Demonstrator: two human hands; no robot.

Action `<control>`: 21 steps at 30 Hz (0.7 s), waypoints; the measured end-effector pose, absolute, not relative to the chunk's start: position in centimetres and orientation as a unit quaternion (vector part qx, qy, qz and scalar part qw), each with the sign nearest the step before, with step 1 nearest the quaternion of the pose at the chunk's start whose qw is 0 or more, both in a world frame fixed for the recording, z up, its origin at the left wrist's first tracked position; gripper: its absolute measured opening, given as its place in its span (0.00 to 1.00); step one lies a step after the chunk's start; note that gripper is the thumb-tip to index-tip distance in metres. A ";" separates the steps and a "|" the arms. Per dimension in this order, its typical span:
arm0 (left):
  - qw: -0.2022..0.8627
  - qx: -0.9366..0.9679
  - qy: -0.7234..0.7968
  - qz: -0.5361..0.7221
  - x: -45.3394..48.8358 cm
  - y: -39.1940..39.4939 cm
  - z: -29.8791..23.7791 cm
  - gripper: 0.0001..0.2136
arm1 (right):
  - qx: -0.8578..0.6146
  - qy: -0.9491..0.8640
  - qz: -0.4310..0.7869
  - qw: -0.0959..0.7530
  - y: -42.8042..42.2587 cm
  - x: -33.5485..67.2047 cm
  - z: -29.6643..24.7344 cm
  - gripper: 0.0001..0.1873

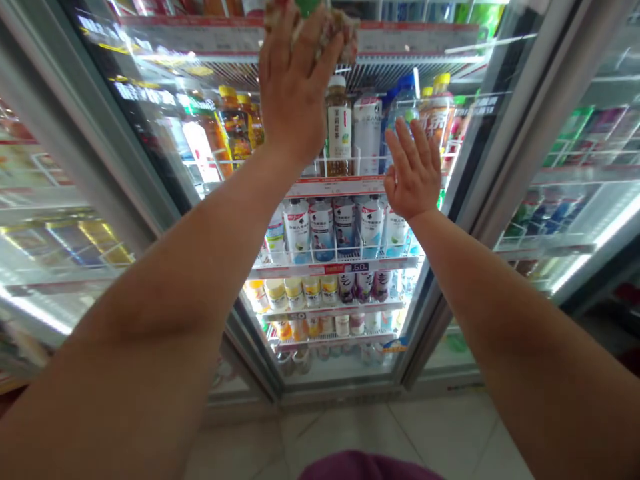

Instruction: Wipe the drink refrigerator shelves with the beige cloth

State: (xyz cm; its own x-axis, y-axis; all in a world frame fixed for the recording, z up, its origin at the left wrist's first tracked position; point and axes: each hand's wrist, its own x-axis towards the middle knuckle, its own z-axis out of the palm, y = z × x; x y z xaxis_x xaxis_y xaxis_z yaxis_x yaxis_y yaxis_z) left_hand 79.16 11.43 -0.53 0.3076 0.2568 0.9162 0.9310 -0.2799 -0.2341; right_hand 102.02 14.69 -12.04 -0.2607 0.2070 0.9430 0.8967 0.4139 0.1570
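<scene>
Glass door point(165, 133) (bottles point(323, 230) behind) blocks both: left hand point(293, 87) flat on cloth point(345, 30), right hand point(413, 173) splayed.

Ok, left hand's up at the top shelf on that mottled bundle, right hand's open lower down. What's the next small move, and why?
Probably slide the left hand and its mottled bundle rightward along the top shelf strip: its fingers lie over the bundle at that strip, which runs on to the right. The right hand is open and empty before the bottles.
</scene>
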 end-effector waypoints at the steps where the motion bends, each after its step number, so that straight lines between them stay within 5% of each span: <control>1: 0.410 -0.711 -0.416 -0.392 79.6 11.3 -1.5 0.23 | -0.395 -0.703 -0.368 0.464 14.7 102.0 -12.0 0.34; 6: 0.382 -0.817 -0.346 -0.257 80.3 10.3 -3.6 0.24 | -0.395 -0.707 -0.362 0.461 14.5 101.9 -12.0 0.34; 13: 0.414 -0.683 -0.468 -0.378 77.4 9.6 -1.6 0.22 | -0.399 -0.706 -0.361 0.460 14.5 101.9 -12.0 0.34; 21: 0.378 -0.812 -0.357 -0.268 74.9 9.3 -5.0 0.23 | -0.403 -0.702 -0.364 0.461 14.5 101.8 -12.0 0.34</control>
